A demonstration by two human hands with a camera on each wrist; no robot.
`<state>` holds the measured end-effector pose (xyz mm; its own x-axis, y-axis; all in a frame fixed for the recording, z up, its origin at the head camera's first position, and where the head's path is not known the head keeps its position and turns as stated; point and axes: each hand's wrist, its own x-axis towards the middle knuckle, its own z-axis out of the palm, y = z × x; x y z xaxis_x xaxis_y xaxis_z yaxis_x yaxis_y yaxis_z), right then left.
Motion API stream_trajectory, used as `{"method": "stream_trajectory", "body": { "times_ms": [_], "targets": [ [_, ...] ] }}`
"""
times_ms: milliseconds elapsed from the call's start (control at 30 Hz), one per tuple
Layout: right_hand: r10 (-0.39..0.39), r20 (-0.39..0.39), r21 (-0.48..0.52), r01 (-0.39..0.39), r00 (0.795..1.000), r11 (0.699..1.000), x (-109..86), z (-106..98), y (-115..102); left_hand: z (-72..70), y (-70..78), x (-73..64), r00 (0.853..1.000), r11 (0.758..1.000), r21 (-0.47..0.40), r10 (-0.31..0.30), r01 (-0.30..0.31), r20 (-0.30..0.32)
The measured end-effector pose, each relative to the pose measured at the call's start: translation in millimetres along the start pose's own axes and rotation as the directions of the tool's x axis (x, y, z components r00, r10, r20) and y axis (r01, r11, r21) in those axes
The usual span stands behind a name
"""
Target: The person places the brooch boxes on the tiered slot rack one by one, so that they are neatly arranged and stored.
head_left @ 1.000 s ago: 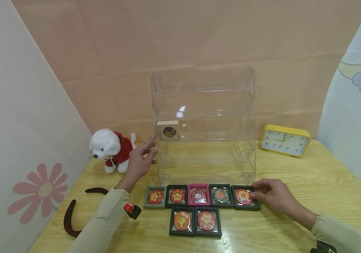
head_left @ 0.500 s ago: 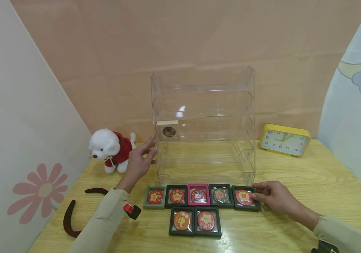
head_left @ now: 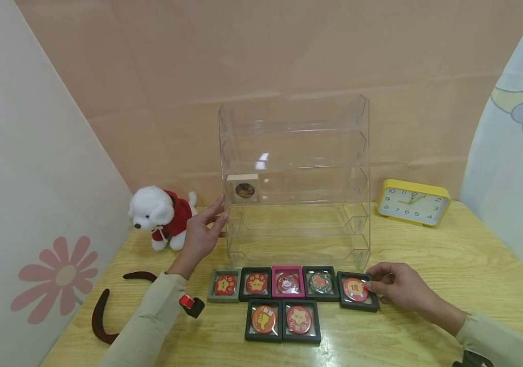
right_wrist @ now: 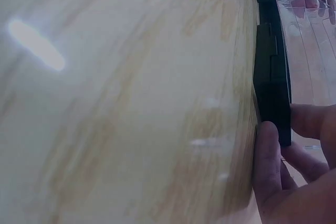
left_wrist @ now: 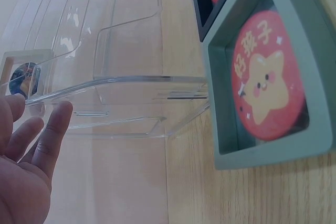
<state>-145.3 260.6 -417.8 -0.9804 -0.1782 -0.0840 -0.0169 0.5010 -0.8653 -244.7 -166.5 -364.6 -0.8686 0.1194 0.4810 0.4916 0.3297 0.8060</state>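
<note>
A clear tiered acrylic rack (head_left: 295, 219) stands mid-table. My left hand (head_left: 201, 235) touches its left side with fairly straight fingers; in the left wrist view, those fingers (left_wrist: 55, 137) lie by the side panel's edge. A cream-framed badge (head_left: 243, 189) sits on a middle tier at the left. My right hand (head_left: 396, 285) pinches the right edge of a black display frame (head_left: 358, 305) holding a round red badge. In the right wrist view, thumb and fingers (right_wrist: 269, 153) grip that black frame's end, which is slightly tilted. Left of it lies a row of framed badges, including a pink frame (head_left: 288, 295).
Two more black frames (head_left: 263, 339) lie in front of the row. A white plush dog (head_left: 151, 206) in red sits left of the rack, a yellow clock (head_left: 413, 203) to its right. Dark curved pieces (head_left: 100, 316) lie by my left sleeve. A wall stands behind.
My right hand has drawn the rightmost black frame slightly right and toward me, opening a small gap from its neighbour and tilting it. The left hand stays at the rack's side.
</note>
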Motion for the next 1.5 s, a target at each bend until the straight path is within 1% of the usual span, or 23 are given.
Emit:
{"method": "stream_trajectory", "body": {
  "times_ms": [67,300,433,500,633,800,900,967,1133,1267,1300,1367,1500],
  "targets": [
    [0.003,-0.003,-0.005,-0.003,1.0,1.0,-0.6,0.2,0.8,-0.2,0.3,-0.3,1.0,1.0,-0.004,0.011,-0.011,-0.001],
    [-0.01,-0.077,-0.118,0.001,0.997,0.993,-1.7,3.2,3.3,0.3,-0.9,-1.7,1.0,1.0,-0.009,0.014,-0.014,-0.006],
    [-0.047,-0.118,-0.184,0.025,0.992,0.983,-1.2,5.0,4.0,0.6,-0.9,-2.1,1.0,1.0,-0.013,0.008,-0.008,-0.008],
    [-0.074,-0.14,-0.226,0.041,0.987,0.973,-1.0,5.8,3.7,0.7,-0.7,-2.3,1.0,1.0,-0.01,0.003,-0.003,-0.009],
    [-0.121,-0.177,-0.273,0.069,0.977,0.959,-1.3,6.4,2.4,0.7,-0.4,-1.9,1.0,1.0,-0.009,0.004,-0.004,-0.006],
    [-0.141,-0.216,-0.284,0.076,0.966,0.956,-2.2,4.3,0.3,0.4,-1.1,-1.1,1.0,1.0,-0.011,0.01,-0.01,-0.007],
    [-0.152,-0.22,-0.255,0.094,0.964,0.962,-2.8,1.9,-0.6,0.2,-0.9,-1.3,1.0,1.0,-0.013,0.014,-0.014,-0.007],
    [-0.167,-0.212,-0.217,0.12,0.963,0.969,-3.6,0.5,-1.0,0.2,-0.4,-1.5,1.0,1.0,-0.012,0.01,-0.01,-0.005],
    [-0.202,-0.169,-0.091,0.188,0.965,0.978,-5.8,-3.7,-6.6,0.3,0.0,-1.7,1.0,1.0,-0.016,-0.014,0.014,0.0],
    [-0.208,-0.14,-0.036,0.205,0.968,0.978,-5.1,-10.1,-17.3,0.6,1.3,-1.4,1.0,1.0,-0.018,-0.013,0.013,-0.001],
    [-0.21,-0.139,-0.028,0.208,0.968,0.978,-4.6,-11.7,-20.7,0.8,3.2,-1.5,1.0,1.0,-0.015,-0.012,0.012,-0.001],
    [-0.221,-0.141,-0.024,0.22,0.965,0.975,-3.1,-15.3,-28.1,0.6,12.2,-2.8,1.0,1.0,-0.005,-0.011,0.011,0.001],
    [-0.271,-0.166,-0.015,0.273,0.948,0.962,1.9,-22.2,-42.4,0.5,30.1,-5.6,1.0,1.0,0.015,-0.017,0.017,0.006]
  ]
}}
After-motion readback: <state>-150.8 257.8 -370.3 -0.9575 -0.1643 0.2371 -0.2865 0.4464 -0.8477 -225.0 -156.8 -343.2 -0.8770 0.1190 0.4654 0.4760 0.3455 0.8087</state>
